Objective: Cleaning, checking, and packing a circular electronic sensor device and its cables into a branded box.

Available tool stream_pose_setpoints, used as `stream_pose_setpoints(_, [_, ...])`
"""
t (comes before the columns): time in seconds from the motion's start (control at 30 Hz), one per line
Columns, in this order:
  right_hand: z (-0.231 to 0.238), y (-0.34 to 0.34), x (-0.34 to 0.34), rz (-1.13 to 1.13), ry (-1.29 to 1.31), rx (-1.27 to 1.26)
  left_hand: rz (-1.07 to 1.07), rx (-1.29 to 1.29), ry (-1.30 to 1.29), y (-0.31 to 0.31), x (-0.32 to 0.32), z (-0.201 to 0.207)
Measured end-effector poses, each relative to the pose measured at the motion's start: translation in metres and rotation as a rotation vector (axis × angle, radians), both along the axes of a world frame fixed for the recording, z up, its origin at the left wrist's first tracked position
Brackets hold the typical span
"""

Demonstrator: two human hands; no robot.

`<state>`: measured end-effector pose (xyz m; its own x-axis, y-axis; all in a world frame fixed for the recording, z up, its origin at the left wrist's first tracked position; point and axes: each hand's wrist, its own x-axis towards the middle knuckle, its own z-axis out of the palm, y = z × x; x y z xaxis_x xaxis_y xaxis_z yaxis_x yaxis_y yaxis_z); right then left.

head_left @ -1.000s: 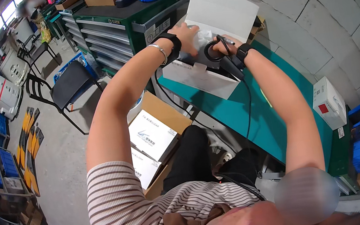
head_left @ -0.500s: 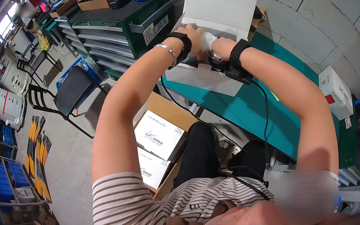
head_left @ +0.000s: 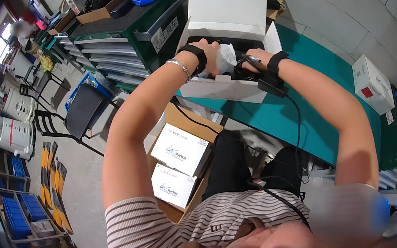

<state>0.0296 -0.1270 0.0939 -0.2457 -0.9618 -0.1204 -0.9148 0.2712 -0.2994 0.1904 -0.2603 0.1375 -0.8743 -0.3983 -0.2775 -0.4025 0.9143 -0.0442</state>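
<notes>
Hands farther apart than just before. Left hand (head_left: 207, 55) half-curled against a crumpled clear bag (head_left: 226, 58), inside the open white box (head_left: 219, 89) on the bench (head_left: 316, 68); grip unclear. Right hand (head_left: 258, 58) closed on coiled black cable (head_left: 241, 71).

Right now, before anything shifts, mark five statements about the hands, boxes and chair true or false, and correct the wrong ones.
1. The right hand holds a coiled black cable. True.
2. The lid of the big white box is shut. False: it stands open.
3. The left hand is at a pale plastic bag. True.
4. Only one white pack lies in the cardboard box. False: two show, an upper pack and a lower pack.
5. The nearest chair is black. True.
</notes>
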Motion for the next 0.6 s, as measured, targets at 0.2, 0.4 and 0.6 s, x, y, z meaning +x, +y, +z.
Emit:
stream_pose_setpoints(0.2, [0.0, 0.002, 0.006, -0.089, 0.069, 0.039, -0.022, -0.017, -0.1, -0.001, -0.013, -0.002])
stream_pose_setpoints(0.4, [-0.005, 0.002, 0.004, -0.143, -0.022, 0.034, -0.166, -0.114, -0.042, -0.005, -0.012, -0.036])
stream_pose_setpoints(0.6, [-0.004, 0.0, 0.008, -0.178, 0.016, 0.094, -0.158, -0.162, -0.073, -0.003, -0.008, -0.039])
